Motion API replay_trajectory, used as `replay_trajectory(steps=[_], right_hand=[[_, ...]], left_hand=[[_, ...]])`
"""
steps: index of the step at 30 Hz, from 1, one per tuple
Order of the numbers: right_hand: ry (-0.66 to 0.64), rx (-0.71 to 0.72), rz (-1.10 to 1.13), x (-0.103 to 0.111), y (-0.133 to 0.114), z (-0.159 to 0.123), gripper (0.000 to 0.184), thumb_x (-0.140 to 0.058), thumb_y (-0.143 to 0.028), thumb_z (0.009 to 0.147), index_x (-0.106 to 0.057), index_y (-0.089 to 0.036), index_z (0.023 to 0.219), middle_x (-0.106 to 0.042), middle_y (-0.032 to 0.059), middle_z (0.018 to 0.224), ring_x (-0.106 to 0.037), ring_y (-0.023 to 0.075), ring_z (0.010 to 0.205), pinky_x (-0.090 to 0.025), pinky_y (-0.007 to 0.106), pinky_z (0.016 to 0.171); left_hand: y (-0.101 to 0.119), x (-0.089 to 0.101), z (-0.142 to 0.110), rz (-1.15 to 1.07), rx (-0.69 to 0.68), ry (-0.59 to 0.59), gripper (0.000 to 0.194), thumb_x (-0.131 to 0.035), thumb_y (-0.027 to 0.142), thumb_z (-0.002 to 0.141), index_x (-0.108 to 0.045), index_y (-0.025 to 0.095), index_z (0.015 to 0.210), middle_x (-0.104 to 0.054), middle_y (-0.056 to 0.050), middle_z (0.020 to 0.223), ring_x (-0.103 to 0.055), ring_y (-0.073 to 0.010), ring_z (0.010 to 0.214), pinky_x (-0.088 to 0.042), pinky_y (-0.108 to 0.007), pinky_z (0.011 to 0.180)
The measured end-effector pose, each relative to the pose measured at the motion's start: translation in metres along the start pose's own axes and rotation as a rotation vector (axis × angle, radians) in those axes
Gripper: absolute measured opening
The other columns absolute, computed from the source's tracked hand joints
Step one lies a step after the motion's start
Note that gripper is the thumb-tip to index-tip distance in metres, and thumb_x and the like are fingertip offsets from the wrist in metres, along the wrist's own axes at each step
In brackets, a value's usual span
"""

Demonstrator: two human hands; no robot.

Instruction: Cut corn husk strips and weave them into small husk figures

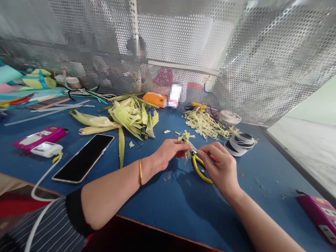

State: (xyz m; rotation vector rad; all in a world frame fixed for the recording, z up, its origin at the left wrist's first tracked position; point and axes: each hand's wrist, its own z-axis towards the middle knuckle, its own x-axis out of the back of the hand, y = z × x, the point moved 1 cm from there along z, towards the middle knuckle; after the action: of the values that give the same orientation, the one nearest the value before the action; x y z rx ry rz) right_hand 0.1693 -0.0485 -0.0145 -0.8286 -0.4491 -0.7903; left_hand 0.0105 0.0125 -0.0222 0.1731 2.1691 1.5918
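A small figure braided from pale green corn husk strips (186, 136) is pinched between the thumb and fingers of my left hand (172, 149), its loose ends hanging below. Close on its right, my right hand (219, 162) has its thumb and fingers pressed together; what they hold, if anything, is hidden. Scissors with yellow and red handles (200, 170) show behind and under my right fingers, blades toward the husk figure. I cannot tell whether my right hand touches them. Whole corn husks (128, 115) are piled beyond my left hand, and thin husk strips (202, 123) lie heaped beyond my right.
A black-screened phone (85, 157), a purple power strip (42, 136) and a white device on a cable (47, 148) lie left. At right are a spool of string (239, 144) and another power strip (319, 213). A perforated metal panel (181, 38) rises behind the blue table (162, 199).
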Motion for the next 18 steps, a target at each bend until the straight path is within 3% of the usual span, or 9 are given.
replay_trajectory(steps=[4,9,18], right_hand=[[-0.129,-0.068,0.027,-0.008,-0.004,-0.004,0.020,-0.061,-0.035,0.089,-0.067,-0.023,0.075,-0.057,-0.0004,0.067,-0.051,0.0138,0.060,-0.038,0.027,0.062],[-0.167,-0.111,0.070,-0.015,0.000,-0.007,0.024,-0.056,-0.029,0.091,-0.063,-0.021,0.069,-0.056,-0.0011,0.065,-0.052,0.0128,0.060,-0.037,0.025,0.061],[-0.180,0.094,-0.053,-0.013,-0.008,-0.006,0.032,-0.047,-0.023,0.095,-0.051,-0.020,0.063,-0.050,-0.0016,0.062,-0.047,0.0119,0.058,-0.031,0.027,0.062]], left_hand=[[-0.003,-0.004,-0.002,-0.004,-0.040,0.020,0.021,-0.078,0.031,0.062,-0.067,0.013,0.062,-0.061,-0.001,0.064,-0.052,-0.0104,0.062,-0.041,-0.027,0.067],[-0.005,-0.007,-0.002,0.003,-0.047,0.033,0.022,-0.077,0.032,0.062,-0.066,0.013,0.060,-0.061,-0.001,0.063,-0.051,-0.0104,0.061,-0.040,-0.028,0.067],[-0.010,-0.007,-0.001,-0.022,-0.031,0.051,0.026,-0.083,0.034,0.055,-0.068,0.013,0.061,-0.060,0.000,0.062,-0.051,-0.0101,0.061,-0.041,-0.027,0.066]])
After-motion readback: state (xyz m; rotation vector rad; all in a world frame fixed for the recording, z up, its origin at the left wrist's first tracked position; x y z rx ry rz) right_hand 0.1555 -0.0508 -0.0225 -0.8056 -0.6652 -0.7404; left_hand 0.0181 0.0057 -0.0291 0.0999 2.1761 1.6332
